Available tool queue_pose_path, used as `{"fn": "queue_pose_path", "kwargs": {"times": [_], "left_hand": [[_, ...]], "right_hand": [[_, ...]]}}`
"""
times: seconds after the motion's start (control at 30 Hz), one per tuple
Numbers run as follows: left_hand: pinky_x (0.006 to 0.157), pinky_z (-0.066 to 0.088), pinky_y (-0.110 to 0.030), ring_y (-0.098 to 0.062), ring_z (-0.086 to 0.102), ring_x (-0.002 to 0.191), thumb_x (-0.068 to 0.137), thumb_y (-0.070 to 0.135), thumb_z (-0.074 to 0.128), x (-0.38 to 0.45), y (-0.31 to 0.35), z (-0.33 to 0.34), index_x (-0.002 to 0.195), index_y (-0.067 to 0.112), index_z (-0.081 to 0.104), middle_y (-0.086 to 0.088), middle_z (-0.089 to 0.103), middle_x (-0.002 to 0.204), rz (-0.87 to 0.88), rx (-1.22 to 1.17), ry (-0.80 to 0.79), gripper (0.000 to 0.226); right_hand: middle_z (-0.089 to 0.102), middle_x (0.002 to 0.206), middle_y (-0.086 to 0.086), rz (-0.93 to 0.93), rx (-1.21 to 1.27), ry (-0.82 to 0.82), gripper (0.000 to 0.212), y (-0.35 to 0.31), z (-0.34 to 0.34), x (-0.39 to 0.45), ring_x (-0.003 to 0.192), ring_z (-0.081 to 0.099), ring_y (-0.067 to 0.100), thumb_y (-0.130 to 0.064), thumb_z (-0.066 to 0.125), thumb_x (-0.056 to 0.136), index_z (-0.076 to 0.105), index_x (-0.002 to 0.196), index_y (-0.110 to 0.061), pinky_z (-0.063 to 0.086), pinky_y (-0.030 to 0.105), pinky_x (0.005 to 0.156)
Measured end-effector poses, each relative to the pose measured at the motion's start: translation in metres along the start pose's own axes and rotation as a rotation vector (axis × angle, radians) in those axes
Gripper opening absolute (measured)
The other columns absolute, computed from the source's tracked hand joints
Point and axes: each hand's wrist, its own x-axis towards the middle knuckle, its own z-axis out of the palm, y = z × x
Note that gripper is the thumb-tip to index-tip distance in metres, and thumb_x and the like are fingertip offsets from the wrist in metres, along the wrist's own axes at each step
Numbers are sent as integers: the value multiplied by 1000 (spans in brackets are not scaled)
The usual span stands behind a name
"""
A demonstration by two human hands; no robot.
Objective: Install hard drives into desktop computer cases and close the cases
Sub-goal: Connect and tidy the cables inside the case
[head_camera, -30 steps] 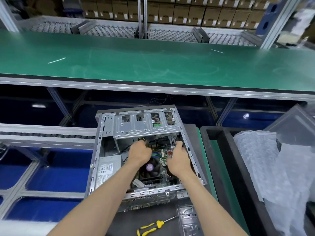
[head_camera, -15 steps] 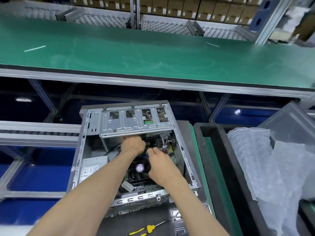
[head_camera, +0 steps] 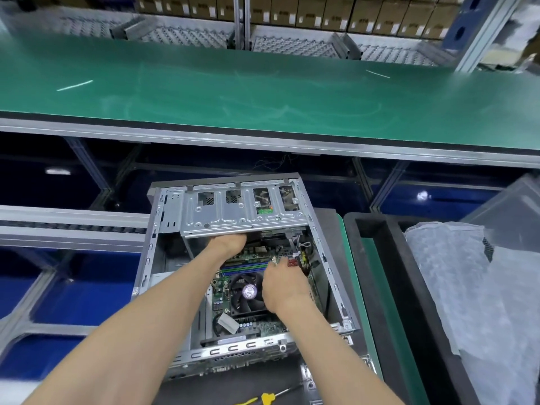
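An open desktop case [head_camera: 149, 258] lies on its side in front of me, its motherboard and black CPU fan [head_camera: 247, 292] exposed. A silver drive cage [head_camera: 233, 214] spans the far end of the case. My left hand [head_camera: 226, 244] reaches under the cage's near edge, and its fingers are hidden beneath the metal. My right hand [head_camera: 282, 285] hovers over the board right of the fan, fingertips pinching a small cable connector [head_camera: 289, 262] near a red plug. No hard drive shows plainly.
A yellow-handled screwdriver [head_camera: 263, 399] lies on the dark mat at the bottom edge. A black tray [head_camera: 374, 229] with bubble-wrap bags [head_camera: 467, 287] stands to the right. A green conveyor belt [head_camera: 263, 92] runs across behind the case. Cardboard boxes [head_camera: 321, 10] line the back.
My left hand has slid forward under the drive cage. My right hand has moved left and down from the case's right side to the connectors beside the fan.
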Motion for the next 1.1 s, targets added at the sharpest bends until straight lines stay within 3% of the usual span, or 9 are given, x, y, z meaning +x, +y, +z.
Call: {"fn": "queue_pose_path", "kwargs": {"times": [0.23, 0.33, 0.47, 0.63, 0.7, 0.8, 0.87, 1.0, 1.1], "left_hand": [[117, 30, -39, -30, 42, 140, 108, 20, 32, -8, 5, 1, 140, 16, 51, -8, 47, 152, 58, -22, 111, 38], [97, 40, -32, -29, 55, 113, 104, 12, 36, -12, 6, 2, 103, 12, 62, -5, 59, 115, 51, -2, 144, 26], [78, 40, -31, -29, 52, 85, 92, -3, 42, -23, 9, 5, 70, 10, 42, -9, 58, 97, -13, -110, 182, 26], [80, 39, -32, -35, 60, 104, 101, 15, 42, -22, 3, 12, 113, 9, 66, -16, 66, 119, 47, -159, 180, 28], [80, 39, -30, -31, 57, 98, 104, 34, 44, -24, 1, 15, 103, 13, 68, -14, 68, 117, 106, -152, 202, 32], [81, 38, -24, -26, 57, 98, 99, 32, 54, -23, 0, 21, 103, 21, 73, -9, 71, 116, 163, -185, 239, 22], [86, 42, -23, -29, 61, 109, 95, 24, 57, -26, 0, 24, 113, 22, 75, -7, 71, 119, 172, -229, 256, 25], [102, 39, -37, -33, 57, 111, 88, 15, 51, -34, 3, 25, 115, 31, 74, -7, 71, 117, 121, -234, 302, 38], [89, 25, -40, -23, 49, 95, 83, 17, 48, -40, 3, 28, 92, 36, 72, 4, 66, 99, 121, -168, 353, 31]], "right_hand": [[31, 148, 13, -71, 234, -7, 71, 0, -1, 23, 139, 21, 35, -7, 52, 91, 24, 153, -24, 40, 52, 105], [37, 143, 16, 6, 266, 91, 50, 1, 0, 23, 134, 32, 31, -8, 51, 93, 39, 141, -4, 42, 40, 104], [52, 127, 18, 130, 194, 175, 33, -4, -2, 12, 109, 60, 27, -6, 60, 90, 56, 122, -3, 54, 36, 78], [62, 118, 9, 101, -11, 113, 30, 5, -7, 9, 106, 64, 27, -6, 59, 93, 59, 122, -14, 42, 34, 69], [52, 134, 16, 117, -1, 86, 34, 2, -7, 7, 108, 62, 26, -3, 61, 91, 60, 125, -11, 47, 34, 71], [15, 151, 16, 58, 64, 101, 33, 1, -4, 7, 133, 37, 31, 3, 71, 83, 62, 114, -5, 53, 37, 86], [19, 148, 12, -41, 97, 137, 26, 5, -4, 8, 140, 23, 33, 7, 72, 80, 63, 101, -5, 52, 38, 89], [56, 116, 13, -219, 25, 166, 8, 9, -11, 7, 112, 48, 31, -2, 65, 83, 64, 90, -7, 41, 40, 97], [56, 83, 13, -218, 134, 133, 24, 10, -14, 4, 86, 56, 38, -5, 56, 77, 38, 63, -12, 40, 37, 76]]}}
